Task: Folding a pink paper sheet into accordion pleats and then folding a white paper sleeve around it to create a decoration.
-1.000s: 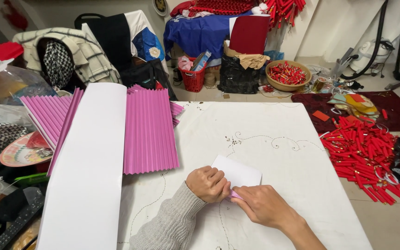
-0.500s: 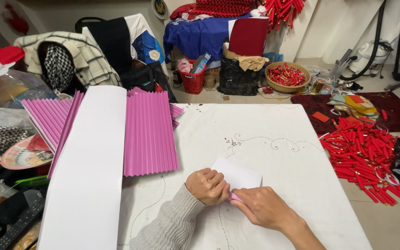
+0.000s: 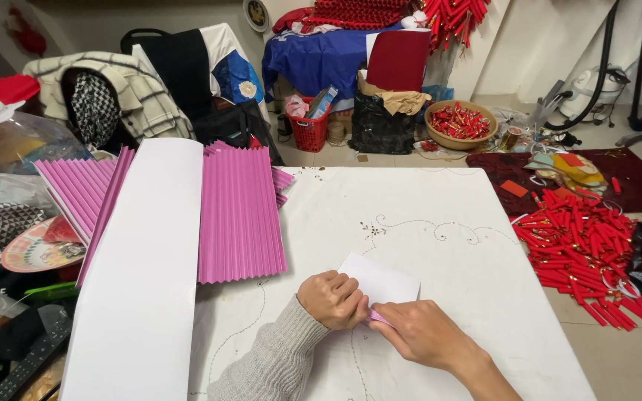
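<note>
White paper sheet point(image 3: 382, 282): a small, flat rectangle, smooth and matte, lying at the near centre of the table point(image 3: 440, 215), its near edge lifted to a pink underside point(image 3: 377, 318) where both hands meet.

Materials nearby: at 9 o'clock from the sheet lies a pleated pink paper panel point(image 3: 241, 215), sharply ribbed lengthwise, with a second pleated stack point(image 3: 77, 189) further out at 10 o'clock. A long, smooth white strip point(image 3: 143, 275) lies between them (overlapping both).

Surface: the table carries a white cloth with thin embroidered scrollwork. At 3 o'clock, off the table on the floor, a heap of red tubular pieces point(image 3: 585, 249) lies well apart from the sheet. At 12 o'clock stand a round basket of red items point(image 3: 461, 122), a red plastic basket point(image 3: 310, 130) and a blue-draped stand point(image 3: 319, 61). At 11 o'clock a checked coat point(image 3: 139, 93) hangs over a chair. A plastic bottle point(image 3: 16, 137) sits at 10 o'clock.

Hand pose: the left hand point(image 3: 332, 298), in a grey knit sleeve point(image 3: 269, 364), is curled into a loose fist and presses on the sheet's near left edge. The right hand point(image 3: 421, 334) comes in from 5 o'clock, fingers closed in a pinch on the pink fold. The two hands touch at the fold.
</note>
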